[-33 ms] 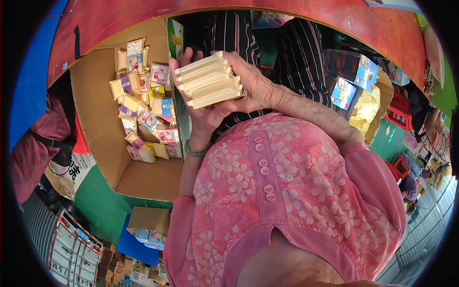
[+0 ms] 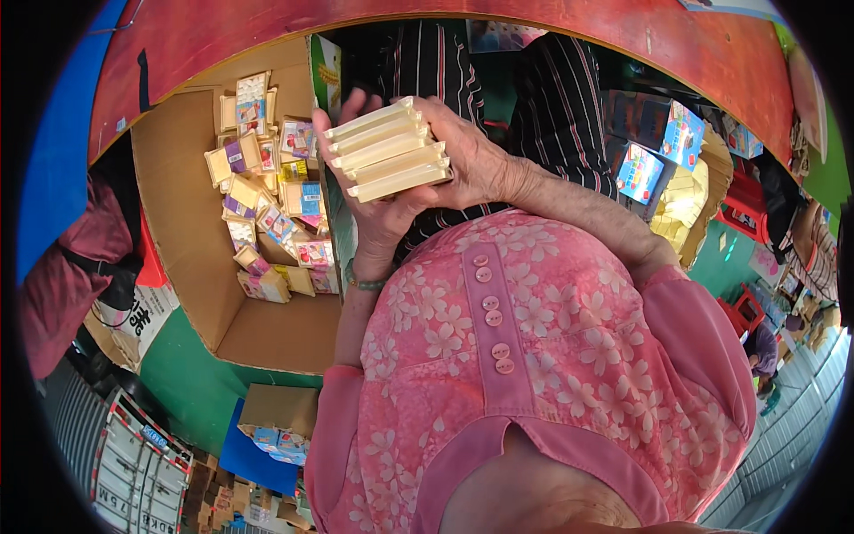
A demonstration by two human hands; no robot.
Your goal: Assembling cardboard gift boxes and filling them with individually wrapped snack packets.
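Observation:
A stack of several shallow cream-coloured plastic trays point(image 2: 389, 149) is held on edge between my two hands, above my lap. My left hand point(image 2: 378, 218) is wrapped round it from the left and below, with fingertips showing beyond the far left side. A beaded bracelet point(image 2: 366, 285) circles that wrist. My right hand point(image 2: 471, 156) grips the stack's right side, with part of its fingers hidden behind it. Left of my hands stands an open cardboard box point(image 2: 271, 343) with many small cream packs point(image 2: 277, 222) in printed sleeves, heaped along its right side.
A red tabletop edge point(image 2: 294, 20) curves across the far side. At right, blue printed boxes point(image 2: 642, 173) stand beside a carton of yellow pieces point(image 2: 683, 200). Red stools point(image 2: 743, 209) are farther right. A small cardboard box point(image 2: 280, 409) with blue packs sits at lower left.

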